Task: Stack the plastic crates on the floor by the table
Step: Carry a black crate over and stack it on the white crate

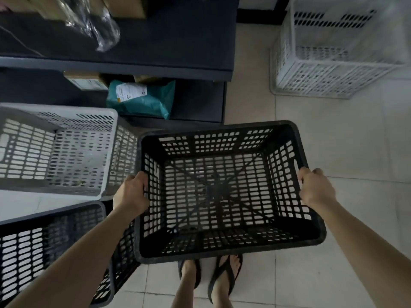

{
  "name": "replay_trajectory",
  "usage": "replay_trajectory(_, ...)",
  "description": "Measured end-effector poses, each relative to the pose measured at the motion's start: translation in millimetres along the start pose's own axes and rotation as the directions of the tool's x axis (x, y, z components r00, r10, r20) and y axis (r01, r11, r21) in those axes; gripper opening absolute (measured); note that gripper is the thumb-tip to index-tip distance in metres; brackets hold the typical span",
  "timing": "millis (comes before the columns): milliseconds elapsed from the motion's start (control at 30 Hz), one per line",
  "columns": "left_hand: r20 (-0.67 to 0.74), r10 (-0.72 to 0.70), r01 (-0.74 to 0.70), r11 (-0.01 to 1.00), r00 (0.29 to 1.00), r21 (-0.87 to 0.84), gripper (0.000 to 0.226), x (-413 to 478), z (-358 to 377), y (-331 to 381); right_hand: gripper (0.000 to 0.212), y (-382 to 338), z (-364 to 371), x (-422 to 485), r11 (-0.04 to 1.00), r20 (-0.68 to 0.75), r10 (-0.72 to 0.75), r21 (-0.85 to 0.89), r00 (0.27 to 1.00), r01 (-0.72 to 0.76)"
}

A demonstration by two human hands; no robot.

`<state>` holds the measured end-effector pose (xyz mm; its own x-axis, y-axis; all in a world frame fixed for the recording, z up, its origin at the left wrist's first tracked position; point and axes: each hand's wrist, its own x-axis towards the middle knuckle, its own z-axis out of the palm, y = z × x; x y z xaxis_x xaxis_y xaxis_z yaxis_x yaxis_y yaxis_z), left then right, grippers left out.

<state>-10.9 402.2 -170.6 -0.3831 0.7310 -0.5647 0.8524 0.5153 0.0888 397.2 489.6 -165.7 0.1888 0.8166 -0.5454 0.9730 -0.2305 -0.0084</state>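
I hold a black plastic crate (222, 192) in the air above my feet, its open top facing up. My left hand (131, 194) grips its left rim and my right hand (315, 188) grips its right rim. To the left, a white crate (57, 150) stands on the floor beside the dark table (155, 47). Another black crate (44, 247) sits at the lower left, partly hidden behind my left arm. A further white crate (333, 52) stands at the far right on the tiles.
The table's lower shelf holds a teal parcel (142, 98) and a cardboard box (86, 82). Plastic wrap (100, 27) and boxes lie on the tabletop. My feet in flip-flops (209, 276) stand on pale floor tiles (344, 141) below the held crate.
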Motion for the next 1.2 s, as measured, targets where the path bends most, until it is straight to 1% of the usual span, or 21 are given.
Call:
replay_trajectory(167, -0.006, 0.033, -0.033, 0.999, 0.999, 0.015, 0.037, -43, -45, 52, 0.026, 46, -64, -26, 0.998, -0.023, 0.05, 0.029, 0.998, -0.049)
replay_trajectory(300, -0.022, 0.089, -0.09, 0.996, 0.996, -0.009, 0.034, -74, -79, 93, 0.024, 84, -118, -44, 0.994, -0.048, 0.088, 0.063, 0.995, -0.085)
replay_trajectory(467, -0.048, 0.171, -0.174, 0.982, 0.984, -0.077, 0.031, -100, -119, 149, 0.026, 127, -188, -56, 0.992, -0.107, 0.112, 0.077, 0.988, -0.104)
replay_trajectory(633, -0.044, 0.248, -0.251, 0.959, 0.968, -0.132, 0.03, -108, -159, 220, 0.019, 169, -255, -49, 0.989, -0.151, 0.139, 0.071, 0.979, -0.13)
replay_trajectory(767, -0.047, 0.268, -0.272, 0.948, 0.962, -0.164, 0.033, -99, -190, 278, 0.023, 198, -304, -24, 0.981, -0.17, 0.186, 0.082, 0.968, -0.174)
replay_trajectory(867, -0.037, 0.265, -0.267, 0.948, 0.964, -0.173, 0.027, -83, -209, 320, 0.027, 225, -335, 10, 0.976, -0.136, 0.19, 0.129, 0.972, -0.173)
replay_trajectory(933, -0.022, 0.266, -0.266, 0.947, 0.964, -0.178, 0.03, -67, -222, 350, 0.028, 241, -354, 40, 0.974, -0.119, 0.193, 0.142, 0.974, -0.176)
replay_trajectory(1000, -0.006, 0.283, -0.28, 0.946, 0.959, -0.163, 0.032, -53, -234, 383, 0.029, 247, -379, 62, 0.969, -0.107, 0.208, 0.156, 0.972, -0.19)
replay_trajectory(1067, 0.004, 0.288, -0.285, 0.95, 0.958, -0.128, 0.028, -38, -246, 415, 0.031, 253, -400, 87, 0.968, -0.096, 0.217, 0.151, 0.971, -0.202)
replay_trajectory(1200, 0.008, 0.294, -0.292, 0.95, 0.956, -0.111, 0.029, -4, -266, 468, 0.03, 263, -432, 140, 0.974, -0.079, 0.186, 0.144, 0.979, -0.174)
